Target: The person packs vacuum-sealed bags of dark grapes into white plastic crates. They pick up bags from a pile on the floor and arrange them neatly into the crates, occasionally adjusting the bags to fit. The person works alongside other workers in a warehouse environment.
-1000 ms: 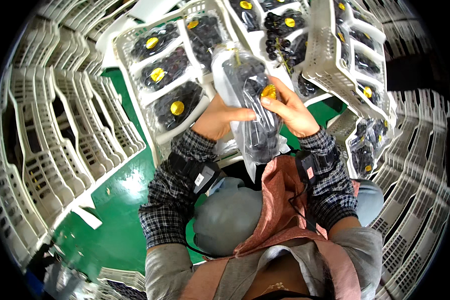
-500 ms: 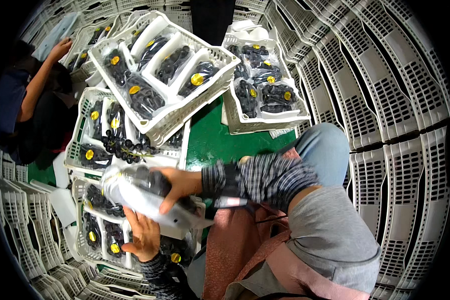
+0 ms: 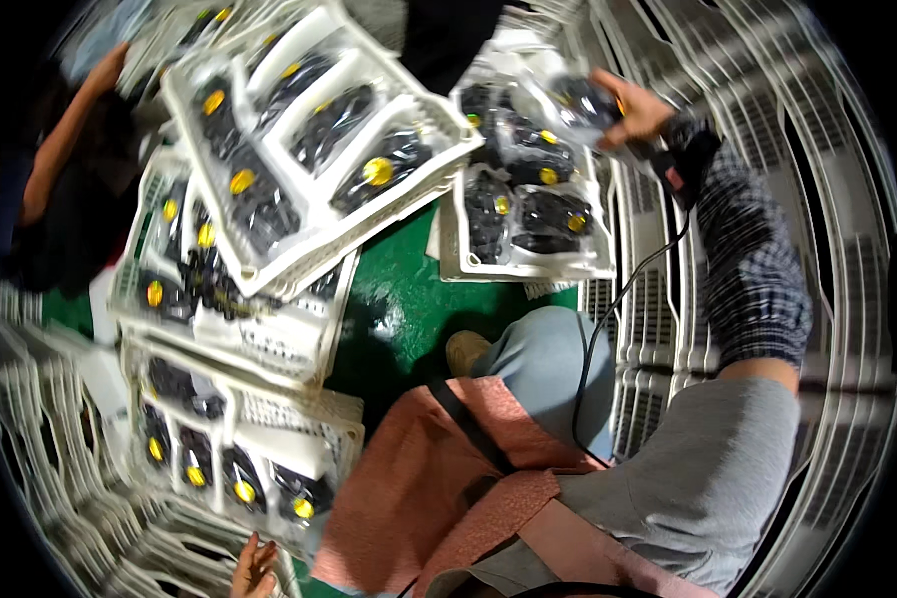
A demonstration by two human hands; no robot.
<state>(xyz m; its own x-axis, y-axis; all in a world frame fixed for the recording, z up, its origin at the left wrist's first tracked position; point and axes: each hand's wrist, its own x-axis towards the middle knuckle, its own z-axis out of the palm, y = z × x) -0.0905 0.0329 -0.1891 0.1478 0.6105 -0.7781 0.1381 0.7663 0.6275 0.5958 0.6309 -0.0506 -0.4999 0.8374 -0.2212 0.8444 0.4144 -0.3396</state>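
Note:
My right hand [image 3: 640,112] reaches to the far right, closed round a clear-wrapped bunch of dark grapes [image 3: 580,104]. It holds the bunch over the back right corner of a white crate [image 3: 530,267], where several wrapped bunches [image 3: 553,214] with yellow stickers lie. Low in the picture, my left hand [image 3: 254,570] shows only in part beside the near left crate [image 3: 341,424]; its fingers are apart and nothing is in them. That crate holds several wrapped bunches of grapes [image 3: 242,476] along its front.
A full crate [image 3: 369,234] sits tilted on top of another crate [image 3: 299,364] holding loose grapes [image 3: 214,284]. Stacked white crates [image 3: 767,149] wall the right side. A co-worker's arm [image 3: 65,140] is at far left. A black cable [image 3: 623,299] hangs from my right wrist.
My right hand has swung from the near left crates to the far right crate, carrying the wrapped grapes. My left hand has let go of the wrapping and dropped toward the lower edge.

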